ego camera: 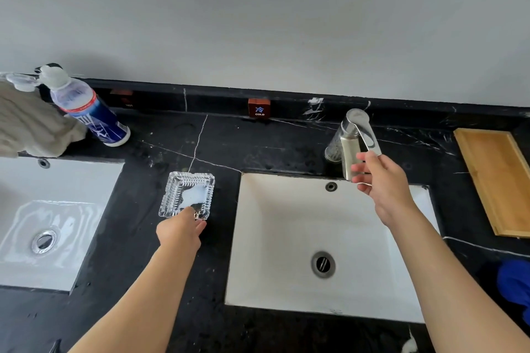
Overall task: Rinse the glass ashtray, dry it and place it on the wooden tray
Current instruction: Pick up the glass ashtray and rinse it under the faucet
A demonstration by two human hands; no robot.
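Observation:
A square cut-glass ashtray (pixel 186 195) with white residue inside rests on the black marble counter between two sinks. My left hand (pixel 180 231) pinches its near edge. My right hand (pixel 381 180) reaches up to the chrome faucet (pixel 352 140), its fingers curled around the tip of the lever handle. No water runs from the spout. The wooden tray (pixel 499 180) lies empty on the counter at the far right.
The white right sink (pixel 266 238) sits below the faucet; a wet left sink (pixel 71 223) lies at the left. A spray bottle (pixel 86 112) and a beige cloth (pixel 28 123) stand at the back left. A blue cloth (pixel 513 286) lies at the right edge.

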